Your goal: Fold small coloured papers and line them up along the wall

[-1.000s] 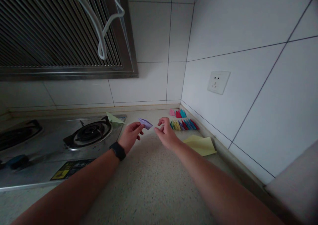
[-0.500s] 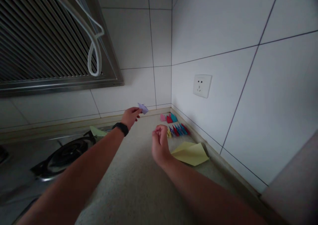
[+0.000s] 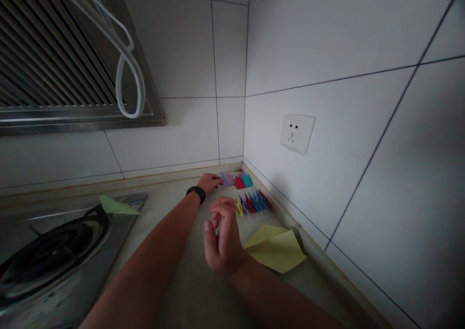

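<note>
Stretched toward the far corner of the counter, my left hand [image 3: 209, 183] pinches a small lavender origami piece [image 3: 224, 179] at its left side. A pink piece [image 3: 230, 178] stands right beside it, followed by a red piece [image 3: 240, 181] and a teal piece [image 3: 247, 179]. Nearer to me is a tight row of origami pieces [image 3: 254, 202] in yellow, purple, red and blue. My right hand [image 3: 223, 237] hovers closer in, fingers curled inward, with nothing visible in it. Just right of its wrist lies a large yellow folded paper [image 3: 275, 247].
A gas burner [image 3: 54, 251] is on the left, with a pale green folded paper [image 3: 116, 206] at its back edge. A range hood [image 3: 72, 77] and a looped white cable [image 3: 140, 86] hang above. Tiled walls meet behind the counter; a socket [image 3: 298, 133] is on the right wall.
My left hand has carried the lavender origami piece right and down to the counter beside the pink one. My right hand has drawn slightly nearer, still curled. The view has shifted a little.
</note>
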A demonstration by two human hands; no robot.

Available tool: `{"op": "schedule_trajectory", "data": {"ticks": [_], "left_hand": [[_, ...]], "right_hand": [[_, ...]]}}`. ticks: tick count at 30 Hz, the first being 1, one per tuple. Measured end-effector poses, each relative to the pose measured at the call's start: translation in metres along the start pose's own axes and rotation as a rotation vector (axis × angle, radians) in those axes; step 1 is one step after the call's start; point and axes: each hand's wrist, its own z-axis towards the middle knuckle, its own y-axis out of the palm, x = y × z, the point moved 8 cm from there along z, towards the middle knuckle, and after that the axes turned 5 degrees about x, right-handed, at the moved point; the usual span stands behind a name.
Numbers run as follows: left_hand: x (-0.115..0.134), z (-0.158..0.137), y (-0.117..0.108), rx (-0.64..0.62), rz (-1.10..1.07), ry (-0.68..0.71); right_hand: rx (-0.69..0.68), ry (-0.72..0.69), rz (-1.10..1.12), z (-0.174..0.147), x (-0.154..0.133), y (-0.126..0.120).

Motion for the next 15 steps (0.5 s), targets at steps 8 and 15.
{"op": "schedule_trajectory", "data": {"ticks": [8,15], "left_hand": [[0.008,0.003,0.016,-0.012,0.142,0.115],[0.014,0.003,0.021,-0.008,0.227,0.189]], "right_hand": [[-0.072,-0.089,-0.074,0.004,-0.008,0.002],[-0.119,-0.155,-0.073,0.004,-0.016,0.009]]}}
